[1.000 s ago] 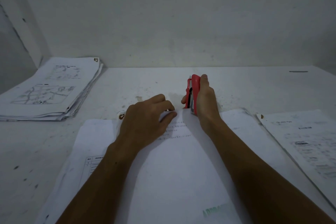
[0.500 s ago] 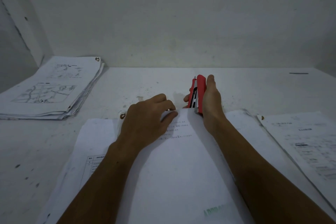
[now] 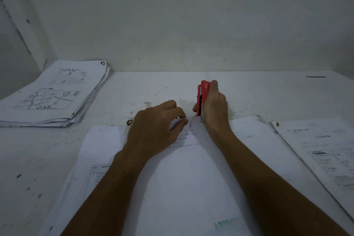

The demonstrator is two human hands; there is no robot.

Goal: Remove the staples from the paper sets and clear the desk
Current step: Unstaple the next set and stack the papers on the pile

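The paper set [image 3: 180, 174] being worked lies on the worktop [image 3: 134, 92] just in front of the person, its far edge pinned between both hands. The left hand [image 3: 155, 128] pinches that top edge with curled fingers, while the right hand [image 3: 214, 107] grips a red stapler [image 3: 203, 94] held on end, its lower tip down at the same corner. The step looks like prying a staple out; the staple itself is too small to make out. Next would be a careful lever and lift without tearing the sheet. A loose printed sheet [image 3: 321, 151] waits to the right, and a paper stack [image 3: 55, 94] sits far left.
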